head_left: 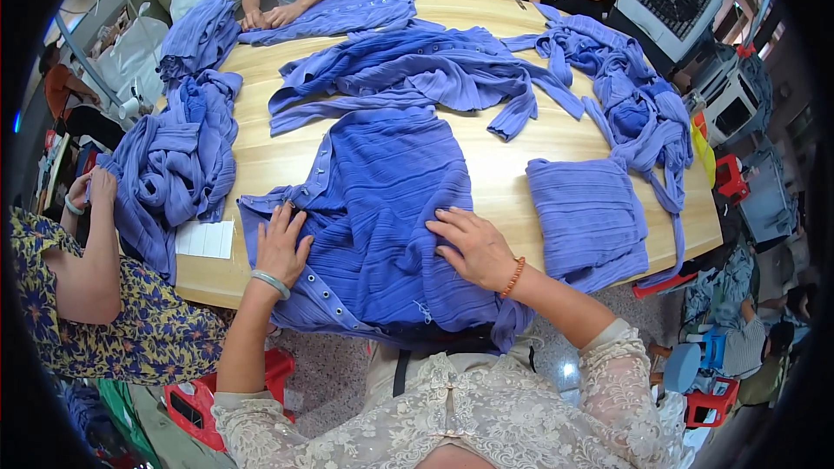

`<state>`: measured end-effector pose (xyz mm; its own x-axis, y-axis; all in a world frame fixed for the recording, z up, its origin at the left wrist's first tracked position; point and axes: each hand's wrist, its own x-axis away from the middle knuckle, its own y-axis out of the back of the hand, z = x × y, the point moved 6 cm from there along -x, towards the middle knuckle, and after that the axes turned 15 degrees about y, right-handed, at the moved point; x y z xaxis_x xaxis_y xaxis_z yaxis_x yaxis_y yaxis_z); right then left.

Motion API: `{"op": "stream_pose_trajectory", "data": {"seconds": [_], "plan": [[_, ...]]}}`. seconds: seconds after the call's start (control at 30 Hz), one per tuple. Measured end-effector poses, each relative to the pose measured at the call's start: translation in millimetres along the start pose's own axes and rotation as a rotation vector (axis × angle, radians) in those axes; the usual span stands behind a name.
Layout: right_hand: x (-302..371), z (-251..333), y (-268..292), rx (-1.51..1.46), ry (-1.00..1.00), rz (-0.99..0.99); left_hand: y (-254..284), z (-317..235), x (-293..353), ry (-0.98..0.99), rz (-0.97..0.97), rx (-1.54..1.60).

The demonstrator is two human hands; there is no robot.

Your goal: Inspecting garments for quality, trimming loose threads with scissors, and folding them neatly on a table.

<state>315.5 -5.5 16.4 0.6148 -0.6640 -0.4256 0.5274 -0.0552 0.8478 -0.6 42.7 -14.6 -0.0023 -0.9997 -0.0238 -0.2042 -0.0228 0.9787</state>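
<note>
A purple-blue ribbed garment (373, 200) lies spread in front of me, its lower end hanging over the near table edge. A band with metal eyelets runs along its left side. My left hand (282, 249) rests on that left part, fingers spread, with a pale green bangle on the wrist. On the garment's right side my right hand (472, 245) lies flat, fingers apart, an orange bead bracelet at its wrist. Neither hand grips the cloth. A neatly folded garment (584, 213) of the same cloth lies to the right of my right hand.
More purple garments are heaped at the left (187, 152), across the far middle (408, 69) and along the right (621, 69) of the wooden table (499, 152). White paper labels (205, 240) lie near the left edge. Co-workers sit left and beyond; a red stool (193, 408) stands below left.
</note>
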Motion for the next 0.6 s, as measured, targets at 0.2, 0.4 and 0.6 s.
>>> {"op": "stream_pose_trajectory", "data": {"seconds": [0.2, 0.4, 0.6], "plan": [[0, -113, 14, 0.488, -0.154, 0.134, -16, 23, -35, -0.010, -0.063, -0.013], [0, -148, 40, 0.698, -0.142, 0.311, -11, 7, -84, 0.040, -0.077, -0.037], [6, -152, 11, 0.655, -0.169, 0.267, -28, 45, -106, 0.211, -0.035, -0.070]]}}
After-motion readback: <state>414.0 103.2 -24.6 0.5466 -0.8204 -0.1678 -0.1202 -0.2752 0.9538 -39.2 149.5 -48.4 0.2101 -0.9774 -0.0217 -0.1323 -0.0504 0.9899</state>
